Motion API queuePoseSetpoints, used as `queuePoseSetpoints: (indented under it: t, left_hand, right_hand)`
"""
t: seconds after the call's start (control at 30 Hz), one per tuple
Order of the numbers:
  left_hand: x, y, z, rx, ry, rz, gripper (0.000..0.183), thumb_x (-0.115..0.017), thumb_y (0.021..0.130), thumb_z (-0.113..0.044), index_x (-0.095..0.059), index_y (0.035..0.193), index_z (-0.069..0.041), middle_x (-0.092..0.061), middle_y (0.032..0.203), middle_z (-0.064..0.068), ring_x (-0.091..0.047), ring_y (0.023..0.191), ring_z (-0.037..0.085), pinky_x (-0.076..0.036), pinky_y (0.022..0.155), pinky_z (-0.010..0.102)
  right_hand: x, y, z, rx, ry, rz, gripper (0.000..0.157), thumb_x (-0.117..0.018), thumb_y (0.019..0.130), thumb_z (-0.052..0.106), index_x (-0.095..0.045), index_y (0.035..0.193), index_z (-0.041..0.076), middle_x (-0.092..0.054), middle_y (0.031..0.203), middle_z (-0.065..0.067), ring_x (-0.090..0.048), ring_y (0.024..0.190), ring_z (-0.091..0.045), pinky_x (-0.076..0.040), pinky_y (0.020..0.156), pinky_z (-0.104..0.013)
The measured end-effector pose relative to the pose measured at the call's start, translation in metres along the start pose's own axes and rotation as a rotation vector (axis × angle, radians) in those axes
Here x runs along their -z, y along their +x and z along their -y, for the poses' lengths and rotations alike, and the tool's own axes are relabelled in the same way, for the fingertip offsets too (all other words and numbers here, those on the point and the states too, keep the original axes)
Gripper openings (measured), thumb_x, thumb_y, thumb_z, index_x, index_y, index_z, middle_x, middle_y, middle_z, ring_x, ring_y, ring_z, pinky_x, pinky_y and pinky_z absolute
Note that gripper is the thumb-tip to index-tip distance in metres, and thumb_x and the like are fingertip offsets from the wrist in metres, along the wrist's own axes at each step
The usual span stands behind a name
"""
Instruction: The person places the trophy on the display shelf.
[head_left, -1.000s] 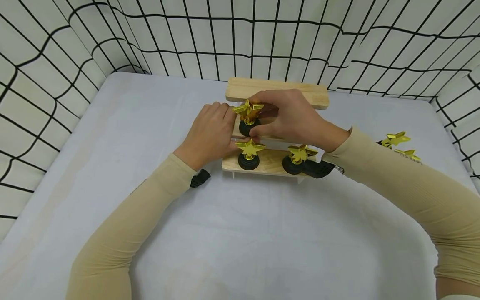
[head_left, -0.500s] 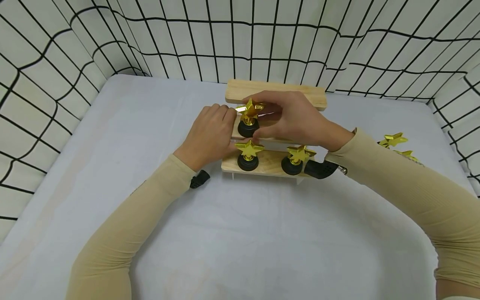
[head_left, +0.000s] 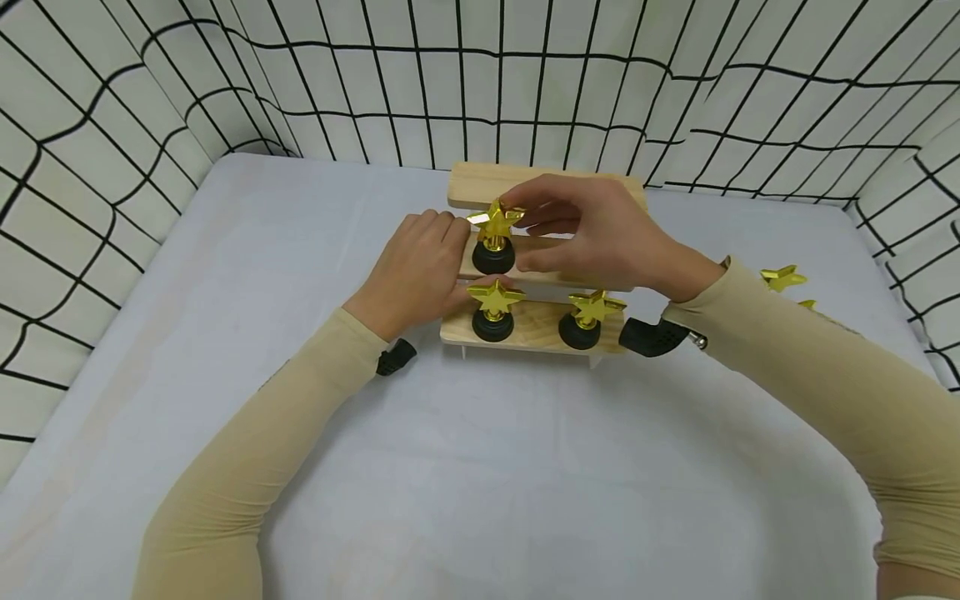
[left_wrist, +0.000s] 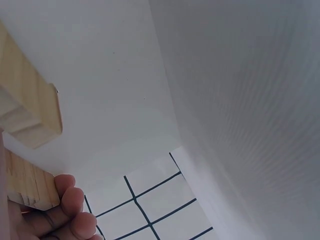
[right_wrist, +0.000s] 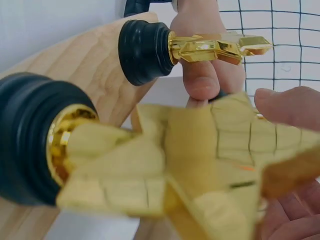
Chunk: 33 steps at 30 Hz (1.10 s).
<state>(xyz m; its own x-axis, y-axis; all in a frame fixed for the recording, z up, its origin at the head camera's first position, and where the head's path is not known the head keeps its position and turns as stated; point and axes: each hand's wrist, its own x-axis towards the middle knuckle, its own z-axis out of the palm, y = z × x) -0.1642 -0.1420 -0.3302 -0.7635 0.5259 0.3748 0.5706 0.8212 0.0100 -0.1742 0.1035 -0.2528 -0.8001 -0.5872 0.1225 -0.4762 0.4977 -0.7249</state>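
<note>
Gold-starred and black-based, the trophy [head_left: 493, 242] stands upright on the middle wooden shelf [head_left: 555, 279], towards its left end. Setting it in place seems the step in hand. The right hand [head_left: 607, 233] arches beside it, thumb and fingers parted without a clear pinch (whether a fingertip brushes the star, I cannot tell). The left hand's [head_left: 416, 271] fingers curl round the shelf's end. Next calls, I judge, for withdrawing without tipping it. A front trophy [right_wrist: 195, 145] crowds the right wrist view; the right sleeve [head_left: 810, 367] partly hides more gold stars [head_left: 782, 277].
</note>
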Motion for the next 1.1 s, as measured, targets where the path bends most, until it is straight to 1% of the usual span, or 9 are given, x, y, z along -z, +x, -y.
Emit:
queuePoseSetpoints:
  t: [0.2, 0.3, 0.47, 0.6, 0.8, 1.0, 1.1]
  left_hand:
    - [0.001, 0.0, 0.0, -0.022, 0.016, -0.019, 0.069, -0.067, 0.092, -0.063, -0.058, 0.106, 0.003, -0.063, 0.092, 0.017, -0.056, 0.083, 0.033, -0.046, 0.076, 0.044]
    - [0.0, 0.0, 0.0, -0.028, 0.017, -0.026, 0.068, -0.067, 0.092, -0.062, -0.058, 0.105, 0.003, -0.063, 0.09, 0.016, -0.056, 0.081, 0.033, -0.046, 0.075, 0.044]
    - [-0.001, 0.001, 0.0, -0.029, 0.016, -0.034, 0.065, -0.068, 0.092, -0.06, -0.057, 0.103, 0.003, -0.062, 0.087, 0.015, -0.055, 0.078, 0.032, -0.045, 0.073, 0.043]
    - [-0.001, 0.0, 0.0, -0.023, 0.009, -0.03, 0.064, -0.069, 0.092, -0.059, -0.058, 0.104, 0.004, -0.061, 0.086, 0.015, -0.055, 0.078, 0.033, -0.045, 0.073, 0.044]
    - [-0.001, -0.002, 0.002, -0.006, -0.011, -0.014, 0.064, -0.07, 0.092, -0.057, -0.057, 0.106, 0.004, -0.062, 0.089, 0.016, -0.055, 0.08, 0.033, -0.045, 0.074, 0.044]
    - [-0.002, -0.001, 0.001, -0.018, -0.021, -0.032, 0.067, -0.069, 0.091, -0.06, -0.057, 0.105, 0.004, -0.061, 0.087, 0.015, -0.055, 0.079, 0.033, -0.045, 0.073, 0.044]
    - [0.0, 0.0, 0.001, -0.018, -0.019, -0.023, 0.066, -0.068, 0.092, -0.06, -0.057, 0.107, 0.004, -0.062, 0.089, 0.016, -0.055, 0.08, 0.033, -0.045, 0.074, 0.045]
  right_hand:
    - [0.015, -0.012, 0.001, 0.01, 0.018, -0.051, 0.061, -0.089, 0.079, 0.007, -0.065, 0.135, 0.011, -0.07, 0.13, -0.006, -0.069, 0.119, -0.019, -0.056, 0.101, -0.023]
    - [0.023, -0.02, 0.002, -0.009, 0.022, -0.085, 0.059, -0.088, 0.08, 0.008, -0.065, 0.134, 0.012, -0.07, 0.129, -0.005, -0.068, 0.118, -0.016, -0.055, 0.1, -0.021]
    - [0.034, -0.032, 0.003, -0.051, 0.047, -0.142, 0.058, -0.088, 0.081, 0.009, -0.065, 0.135, 0.012, -0.069, 0.131, -0.003, -0.067, 0.117, -0.01, -0.055, 0.1, -0.02]
    - [0.042, -0.044, 0.0, -0.06, 0.084, -0.19, 0.06, -0.088, 0.081, 0.007, -0.065, 0.136, 0.011, -0.068, 0.133, -0.005, -0.067, 0.116, -0.01, -0.055, 0.1, -0.018]
    - [0.054, -0.061, -0.011, -0.066, 0.147, -0.275, 0.06, -0.087, 0.079, 0.001, -0.067, 0.134, 0.012, -0.069, 0.129, -0.004, -0.069, 0.111, -0.013, -0.055, 0.096, -0.016]
    - [0.072, -0.089, -0.03, -0.086, 0.152, -0.38, 0.059, -0.084, 0.081, -0.004, -0.065, 0.135, 0.01, -0.07, 0.126, 0.001, -0.071, 0.109, -0.012, -0.056, 0.091, -0.014]
    - [0.082, -0.103, -0.039, -0.109, 0.17, -0.438, 0.059, -0.083, 0.081, -0.005, -0.065, 0.135, 0.01, -0.07, 0.123, 0.001, -0.072, 0.108, -0.011, -0.057, 0.089, -0.013]
